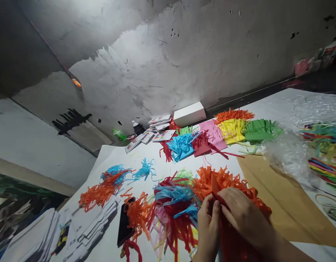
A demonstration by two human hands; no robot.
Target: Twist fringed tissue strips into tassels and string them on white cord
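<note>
Both of my hands are together at the lower right of the table. My left hand [208, 223] pinches the edge of a piece of orange fringed tissue paper [215, 183] between thumb and fingers. Lying over the same paper from the right, my right hand [242, 209] grips it with its fingers bent; its fingertips are partly hidden. Loose orange fringe [230, 179] spreads just beyond the hands. Left of them lies a heap of cut tissue tassels, with blue strips [173, 194] on top of dark red strips [178, 231], and some pink and yellow ones below.
Fringed sheets stand along the back, among them a yellow one [233, 131] and a green one [259, 130]. A white box [189, 113] sits against the wall. Brown paper [290, 203] and clear plastic wrap [289, 153] are at right. A black phone [124, 223] and white paper stacks [94, 227] lie left.
</note>
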